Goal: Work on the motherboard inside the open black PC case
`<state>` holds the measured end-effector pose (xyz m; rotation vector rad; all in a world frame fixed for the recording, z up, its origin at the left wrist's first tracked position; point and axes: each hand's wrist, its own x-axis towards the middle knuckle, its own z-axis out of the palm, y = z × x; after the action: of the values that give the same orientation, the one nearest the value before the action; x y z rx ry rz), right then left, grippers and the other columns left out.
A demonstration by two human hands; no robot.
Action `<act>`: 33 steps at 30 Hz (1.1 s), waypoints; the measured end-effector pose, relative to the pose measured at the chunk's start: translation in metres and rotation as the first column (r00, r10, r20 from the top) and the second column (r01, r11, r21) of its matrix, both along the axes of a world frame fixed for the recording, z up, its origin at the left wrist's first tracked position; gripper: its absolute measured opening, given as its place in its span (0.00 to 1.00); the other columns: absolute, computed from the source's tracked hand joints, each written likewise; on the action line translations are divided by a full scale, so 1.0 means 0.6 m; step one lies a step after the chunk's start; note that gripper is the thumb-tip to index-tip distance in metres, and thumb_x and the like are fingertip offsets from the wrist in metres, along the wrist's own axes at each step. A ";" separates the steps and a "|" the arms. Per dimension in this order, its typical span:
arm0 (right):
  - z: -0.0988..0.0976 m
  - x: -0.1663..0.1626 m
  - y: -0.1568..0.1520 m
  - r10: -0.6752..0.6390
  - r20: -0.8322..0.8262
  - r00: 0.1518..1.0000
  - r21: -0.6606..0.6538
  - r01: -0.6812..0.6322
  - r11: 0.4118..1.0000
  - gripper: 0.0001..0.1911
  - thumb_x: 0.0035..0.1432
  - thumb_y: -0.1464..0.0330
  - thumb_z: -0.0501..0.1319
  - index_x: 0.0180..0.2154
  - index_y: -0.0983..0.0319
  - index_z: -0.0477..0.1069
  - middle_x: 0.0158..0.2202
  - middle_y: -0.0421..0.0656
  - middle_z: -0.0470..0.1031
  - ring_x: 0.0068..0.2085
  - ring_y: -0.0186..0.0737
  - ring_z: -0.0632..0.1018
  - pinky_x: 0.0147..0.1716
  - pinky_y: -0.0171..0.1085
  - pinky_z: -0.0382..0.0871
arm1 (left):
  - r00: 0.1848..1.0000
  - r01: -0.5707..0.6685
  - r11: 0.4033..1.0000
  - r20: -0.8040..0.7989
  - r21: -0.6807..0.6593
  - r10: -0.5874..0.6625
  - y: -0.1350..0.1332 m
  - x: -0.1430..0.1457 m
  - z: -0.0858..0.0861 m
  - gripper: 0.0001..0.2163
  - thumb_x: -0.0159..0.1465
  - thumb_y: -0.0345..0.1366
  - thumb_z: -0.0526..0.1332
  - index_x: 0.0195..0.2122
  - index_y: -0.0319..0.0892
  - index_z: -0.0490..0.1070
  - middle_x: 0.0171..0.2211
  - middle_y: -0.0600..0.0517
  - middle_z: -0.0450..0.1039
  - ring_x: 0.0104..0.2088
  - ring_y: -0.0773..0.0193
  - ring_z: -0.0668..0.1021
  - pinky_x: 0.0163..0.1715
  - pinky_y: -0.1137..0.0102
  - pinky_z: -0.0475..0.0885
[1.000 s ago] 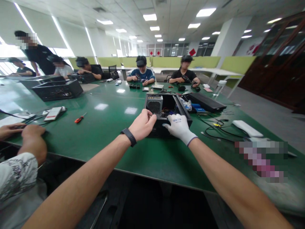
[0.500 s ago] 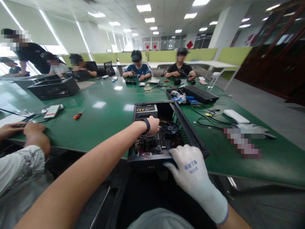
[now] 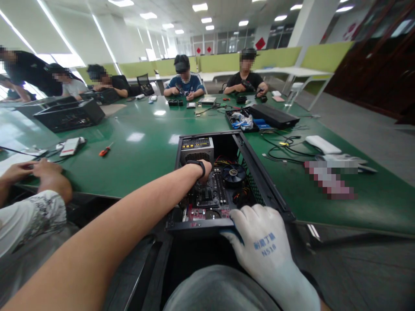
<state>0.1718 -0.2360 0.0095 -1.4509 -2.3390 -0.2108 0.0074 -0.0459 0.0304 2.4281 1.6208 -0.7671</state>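
An open black computer case lies at the near edge of the green table, its front overhanging the edge. Inside are a grey power supply, a round cooler fan and the motherboard. My bare left hand, a black band on its wrist, reaches down into the case between the power supply and the fan; its fingers are hidden. My right hand, in a white glove, is wrapped over the case's near rim.
A red screwdriver lies left of the case. Black cables, a white slab, a parts tray and a black panel lie to the right. Another case stands far left. A neighbour's hands rest at left; several people sit opposite.
The case has come toward me to the table's edge. My left hand moved from its near rim down inside it. My right hand stays on the near rim.
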 end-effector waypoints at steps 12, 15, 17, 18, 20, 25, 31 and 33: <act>0.002 0.001 0.000 0.000 0.014 1.000 0.039 0.000 0.999 0.12 0.50 0.58 0.68 0.33 0.57 0.71 0.28 0.42 0.71 0.32 0.44 0.65 0.33 0.42 0.46 | 0.999 -0.053 0.999 0.010 0.000 0.053 0.036 -0.002 -0.038 0.27 0.37 0.45 0.77 0.39 0.39 0.82 0.37 0.40 0.81 0.42 0.49 0.81 0.44 0.65 0.76; 0.000 0.000 0.000 0.000 0.015 1.000 0.031 0.000 1.000 0.12 0.51 0.58 0.68 0.34 0.57 0.71 0.28 0.42 0.71 0.32 0.44 0.65 0.33 0.42 0.46 | 0.999 -0.047 0.999 -0.006 0.007 0.047 0.036 -0.004 -0.039 0.29 0.37 0.43 0.77 0.42 0.39 0.81 0.41 0.39 0.81 0.43 0.48 0.81 0.44 0.65 0.76; 0.000 0.000 0.001 0.002 0.017 1.000 0.028 -0.002 1.000 0.12 0.51 0.58 0.68 0.34 0.57 0.71 0.29 0.42 0.71 0.32 0.44 0.65 0.33 0.42 0.46 | 0.999 -0.028 1.000 -0.025 0.006 0.028 0.034 -0.003 -0.036 0.31 0.37 0.42 0.78 0.44 0.38 0.80 0.43 0.38 0.80 0.44 0.48 0.81 0.44 0.66 0.76; -0.001 0.000 0.001 0.002 0.018 1.000 0.030 -0.003 1.000 0.13 0.51 0.58 0.68 0.34 0.57 0.71 0.29 0.42 0.71 0.32 0.44 0.65 0.33 0.42 0.46 | 0.999 -0.018 1.000 -0.037 0.000 0.018 0.033 -0.002 -0.035 0.32 0.37 0.41 0.78 0.45 0.37 0.80 0.45 0.38 0.80 0.45 0.48 0.80 0.44 0.66 0.76; 0.000 0.000 0.002 0.003 0.019 1.000 0.033 -0.004 0.999 0.13 0.50 0.58 0.68 0.34 0.57 0.71 0.29 0.42 0.71 0.32 0.44 0.65 0.33 0.42 0.46 | 0.998 -0.009 1.000 -0.055 -0.010 0.008 0.032 -0.001 -0.034 0.33 0.38 0.40 0.77 0.47 0.36 0.79 0.46 0.37 0.79 0.46 0.47 0.80 0.44 0.66 0.76; 0.003 -0.001 0.001 0.003 0.029 1.000 0.041 -0.005 0.999 0.13 0.49 0.58 0.69 0.33 0.56 0.70 0.28 0.41 0.70 0.32 0.45 0.65 0.33 0.42 0.45 | 0.999 -0.028 1.000 -0.036 -0.011 0.028 0.034 -0.002 -0.036 0.30 0.39 0.40 0.77 0.46 0.37 0.80 0.45 0.37 0.79 0.46 0.47 0.80 0.46 0.65 0.75; 0.003 0.000 0.000 0.007 0.025 1.000 0.039 -0.008 0.999 0.14 0.49 0.59 0.70 0.34 0.56 0.70 0.28 0.42 0.70 0.32 0.45 0.65 0.33 0.42 0.46 | 0.999 -0.032 0.999 -0.028 -0.005 0.032 0.033 -0.003 -0.035 0.29 0.40 0.40 0.77 0.45 0.37 0.80 0.44 0.38 0.80 0.45 0.48 0.80 0.47 0.65 0.75; 0.002 0.000 0.000 0.007 0.022 1.000 0.043 -0.008 0.999 0.14 0.48 0.59 0.70 0.34 0.56 0.70 0.28 0.42 0.70 0.32 0.45 0.65 0.33 0.42 0.46 | 0.999 -0.023 1.000 -0.026 -0.004 0.023 0.031 -0.002 -0.033 0.29 0.40 0.39 0.77 0.45 0.36 0.80 0.44 0.37 0.80 0.45 0.47 0.80 0.47 0.65 0.75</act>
<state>0.1719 -0.2358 0.0107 -1.4263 -2.3421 -0.2754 0.0064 -0.0270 0.0106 2.4019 1.6517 -0.8009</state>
